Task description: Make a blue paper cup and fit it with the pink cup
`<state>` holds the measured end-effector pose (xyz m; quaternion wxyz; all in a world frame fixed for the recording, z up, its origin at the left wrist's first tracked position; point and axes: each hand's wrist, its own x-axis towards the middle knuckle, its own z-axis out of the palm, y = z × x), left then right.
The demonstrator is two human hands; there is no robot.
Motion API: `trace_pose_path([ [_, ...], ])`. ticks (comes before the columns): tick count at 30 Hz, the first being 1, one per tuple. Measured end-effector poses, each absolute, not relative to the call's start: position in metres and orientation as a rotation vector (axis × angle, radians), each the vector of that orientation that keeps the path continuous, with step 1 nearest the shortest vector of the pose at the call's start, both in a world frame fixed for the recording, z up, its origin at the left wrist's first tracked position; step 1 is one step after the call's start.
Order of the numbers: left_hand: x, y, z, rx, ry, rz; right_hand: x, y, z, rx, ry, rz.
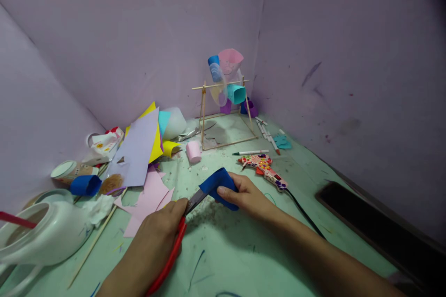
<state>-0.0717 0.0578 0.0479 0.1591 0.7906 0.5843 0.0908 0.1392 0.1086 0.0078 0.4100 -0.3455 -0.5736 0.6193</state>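
Note:
My left hand is closed round the red handles of a pair of scissors, whose grey blades reach into a piece of blue paper. My right hand pinches that blue paper from the right, thumb on top, and holds it just above the pale green table. The two hands are close together at the middle of the view.
A stick frame with coloured paper cups stands at the back. Loose paper sheets, a pink roll, a white plastic jug, a patterned glue gun, pens and a dark phone lie around.

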Motion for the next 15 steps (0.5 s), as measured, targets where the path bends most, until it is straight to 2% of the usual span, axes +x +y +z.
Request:
trace_pose_path([
  [15, -0.072, 0.057, 0.035, 2.282, 1.649, 0.367, 0.136, 0.108, 0.006, -0.814, -1.487, 1.525],
])
